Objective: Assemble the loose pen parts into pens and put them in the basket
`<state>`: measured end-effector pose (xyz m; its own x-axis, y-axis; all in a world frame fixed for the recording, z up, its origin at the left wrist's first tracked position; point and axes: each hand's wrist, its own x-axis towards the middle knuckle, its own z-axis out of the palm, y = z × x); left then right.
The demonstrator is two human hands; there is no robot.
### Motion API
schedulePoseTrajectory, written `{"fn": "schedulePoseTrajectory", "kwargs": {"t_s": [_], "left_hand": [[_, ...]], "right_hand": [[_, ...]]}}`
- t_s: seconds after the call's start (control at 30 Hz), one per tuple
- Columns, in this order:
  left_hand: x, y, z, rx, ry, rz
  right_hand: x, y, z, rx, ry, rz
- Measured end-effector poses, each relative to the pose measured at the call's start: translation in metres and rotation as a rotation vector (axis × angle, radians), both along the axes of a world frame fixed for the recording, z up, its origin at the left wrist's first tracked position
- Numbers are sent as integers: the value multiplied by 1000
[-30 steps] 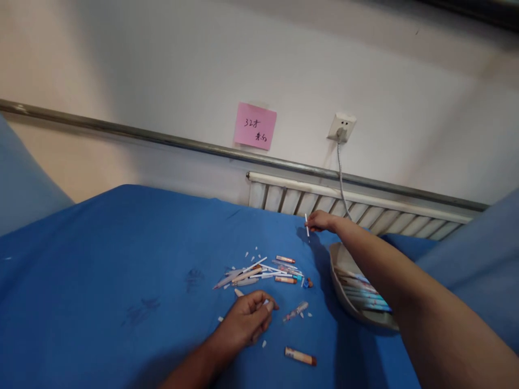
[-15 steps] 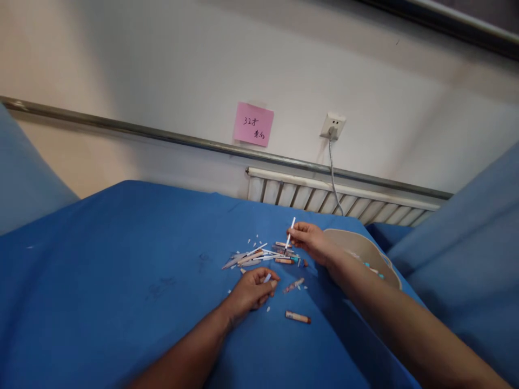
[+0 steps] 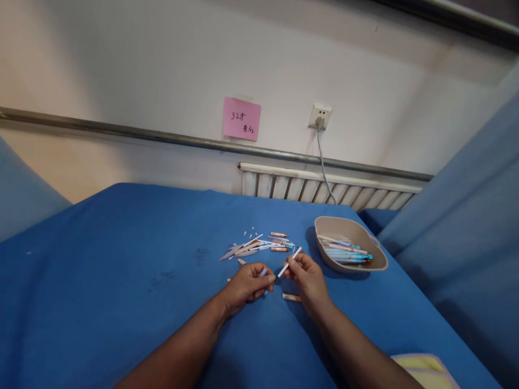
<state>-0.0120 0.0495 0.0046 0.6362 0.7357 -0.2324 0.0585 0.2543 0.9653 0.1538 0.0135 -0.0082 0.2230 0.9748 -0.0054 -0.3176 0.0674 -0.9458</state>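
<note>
Below frame centre, my right hand (image 3: 311, 282) clamps fingers on a slim white rod (image 3: 291, 261), my left hand (image 3: 244, 285) on a pale-lavender tube (image 3: 263, 272).

- The left forearm (image 3: 174, 343) is extended forward and inward from the lower left.
- The left hand (image 3: 246, 283) is curled inward in a pinch.
- The right forearm (image 3: 357, 341) is angled inward from the lower right.
- The right hand (image 3: 310, 276) is likewise pinched, held near the left.
</note>
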Motion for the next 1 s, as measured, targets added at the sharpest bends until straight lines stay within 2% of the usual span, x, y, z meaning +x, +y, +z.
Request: {"fn": "schedulePoseTrajectory", "kwargs": {"t_s": [0.1, 0.2, 0.3, 0.37, 0.47, 0.5, 0.57, 0.67, 0.73, 0.83, 0.93, 1.0], "left_hand": [[-4, -2, 1, -18, 19, -30], [-11, 3, 2, -52, -2, 60], [-24, 17, 6, -30, -68, 293], [-36, 31, 7, 62, -54, 493], [-55, 52, 5, 347, 213, 793], [-60, 57, 4, 455, 343, 838], [-68, 65, 0, 611, 567, 804], [-70, 67, -7, 711, 788, 572], [-66, 64, -9, 759, 828, 438], [-61, 58, -11, 764, 726, 332], [-59, 56, -11, 656, 589, 367], [-62, 58, -10, 595, 540, 510]], "right_hand": [[7, -2, -7, -2, 31, -29], [18, 3, -12, -11, 93, -49], [27, 11, -14, -33, 159, -81], [30, 15, -15, -59, 197, -94], [32, 19, -18, -94, 227, -86], [32, 19, -19, -98, 227, -80], [32, 18, -20, -94, 215, -65], [33, 17, -22, -91, 189, -51], [33, 17, -21, -94, 179, -54], [32, 16, -18, -100, 169, -48], [31, 15, -16, -99, 169, -34], [31, 14, -16, -103, 168, -34]]}}
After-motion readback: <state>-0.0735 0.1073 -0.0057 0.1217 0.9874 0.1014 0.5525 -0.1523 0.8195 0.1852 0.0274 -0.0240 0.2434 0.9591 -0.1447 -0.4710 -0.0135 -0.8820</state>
